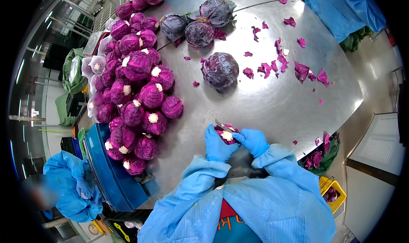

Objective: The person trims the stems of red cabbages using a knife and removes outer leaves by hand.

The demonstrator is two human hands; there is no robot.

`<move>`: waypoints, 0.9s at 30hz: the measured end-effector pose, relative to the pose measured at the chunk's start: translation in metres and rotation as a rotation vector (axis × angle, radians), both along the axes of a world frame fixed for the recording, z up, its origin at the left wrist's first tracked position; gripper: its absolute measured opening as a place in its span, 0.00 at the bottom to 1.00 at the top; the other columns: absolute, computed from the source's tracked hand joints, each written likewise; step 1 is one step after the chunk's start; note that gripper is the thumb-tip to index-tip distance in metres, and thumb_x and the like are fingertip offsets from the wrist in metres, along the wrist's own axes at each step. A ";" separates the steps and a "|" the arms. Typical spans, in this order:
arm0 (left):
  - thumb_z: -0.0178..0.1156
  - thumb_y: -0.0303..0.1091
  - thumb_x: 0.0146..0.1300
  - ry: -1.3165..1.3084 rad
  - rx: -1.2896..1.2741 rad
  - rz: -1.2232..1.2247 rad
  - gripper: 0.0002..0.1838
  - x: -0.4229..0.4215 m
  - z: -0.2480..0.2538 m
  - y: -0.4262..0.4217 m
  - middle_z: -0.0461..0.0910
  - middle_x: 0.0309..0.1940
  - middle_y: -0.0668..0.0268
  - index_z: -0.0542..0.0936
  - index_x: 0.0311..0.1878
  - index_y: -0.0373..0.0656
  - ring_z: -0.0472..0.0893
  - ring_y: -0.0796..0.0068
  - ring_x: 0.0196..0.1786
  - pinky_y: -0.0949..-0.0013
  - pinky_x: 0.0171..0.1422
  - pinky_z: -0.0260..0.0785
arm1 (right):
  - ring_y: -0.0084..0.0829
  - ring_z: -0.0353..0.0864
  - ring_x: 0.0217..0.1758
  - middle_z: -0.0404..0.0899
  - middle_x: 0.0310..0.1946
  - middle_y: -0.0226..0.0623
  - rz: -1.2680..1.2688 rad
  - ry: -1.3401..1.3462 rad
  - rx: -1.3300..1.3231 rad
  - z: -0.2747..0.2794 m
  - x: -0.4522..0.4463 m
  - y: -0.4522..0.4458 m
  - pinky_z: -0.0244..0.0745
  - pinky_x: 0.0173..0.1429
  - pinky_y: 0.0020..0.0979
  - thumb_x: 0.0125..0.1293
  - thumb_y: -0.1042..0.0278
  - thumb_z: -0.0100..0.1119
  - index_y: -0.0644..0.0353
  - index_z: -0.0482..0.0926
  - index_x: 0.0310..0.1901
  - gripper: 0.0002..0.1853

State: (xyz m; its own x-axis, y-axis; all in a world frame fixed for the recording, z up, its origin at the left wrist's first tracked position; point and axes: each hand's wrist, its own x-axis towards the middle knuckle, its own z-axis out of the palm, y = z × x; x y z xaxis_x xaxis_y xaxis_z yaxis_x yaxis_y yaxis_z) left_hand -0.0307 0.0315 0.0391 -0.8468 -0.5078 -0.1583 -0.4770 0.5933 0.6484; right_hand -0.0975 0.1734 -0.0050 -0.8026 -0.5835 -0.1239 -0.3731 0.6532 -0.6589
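My left hand (215, 146), in a blue glove, is closed around a small red cabbage (228, 136) near the front edge of the metal table. The cabbage's pale cut stem faces up. My right hand (254, 141), gloved too, grips a knife; its blade (221, 125) lies across the top of the cabbage, and the handle is hidden in my fingers. Beyond my hands sits one dark, untrimmed red cabbage (220, 71). Several more dark cabbages (199, 34) stand farther back.
Trimmed red cabbages (137, 66) are piled along the table's left side. Torn purple leaves (301, 71) lie scattered at right. A green bag of leaves (318, 160) and a yellow basket (339, 197) are below the right edge. People in blue stand left (68, 183) and far right (330, 8).
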 end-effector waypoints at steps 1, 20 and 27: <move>0.81 0.48 0.30 -0.001 -0.013 -0.003 0.58 0.000 0.000 0.001 0.66 0.54 0.47 0.60 0.62 0.30 0.70 0.50 0.57 0.56 0.63 0.66 | 0.34 0.80 0.21 0.79 0.16 0.38 -0.042 0.023 -0.037 -0.008 0.005 -0.002 0.74 0.31 0.38 0.68 0.29 0.41 0.58 0.81 0.24 0.37; 0.79 0.55 0.33 -0.168 -0.119 -0.209 0.59 0.003 0.029 -0.010 0.62 0.65 0.46 0.61 0.68 0.39 0.64 0.44 0.66 0.48 0.68 0.60 | 0.42 0.83 0.35 0.82 0.35 0.41 0.115 -0.278 -0.172 0.034 -0.021 -0.007 0.78 0.42 0.37 0.62 0.50 0.63 0.49 0.81 0.48 0.17; 0.80 0.50 0.34 -0.058 -0.067 -0.213 0.53 0.013 0.024 -0.019 0.64 0.63 0.49 0.65 0.64 0.40 0.65 0.47 0.66 0.54 0.70 0.60 | 0.34 0.85 0.33 0.85 0.33 0.40 -0.189 0.059 -0.152 -0.020 -0.049 0.024 0.78 0.39 0.32 0.64 0.59 0.62 0.53 0.83 0.45 0.12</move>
State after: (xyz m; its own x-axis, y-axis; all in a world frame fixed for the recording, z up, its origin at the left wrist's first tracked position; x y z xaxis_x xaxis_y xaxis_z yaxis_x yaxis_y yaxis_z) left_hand -0.0180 0.0121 0.0628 -0.9263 -0.3300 -0.1818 -0.3721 0.7255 0.5789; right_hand -0.1469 0.1972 -0.0248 -0.9024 -0.4309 0.0040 -0.2946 0.6102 -0.7355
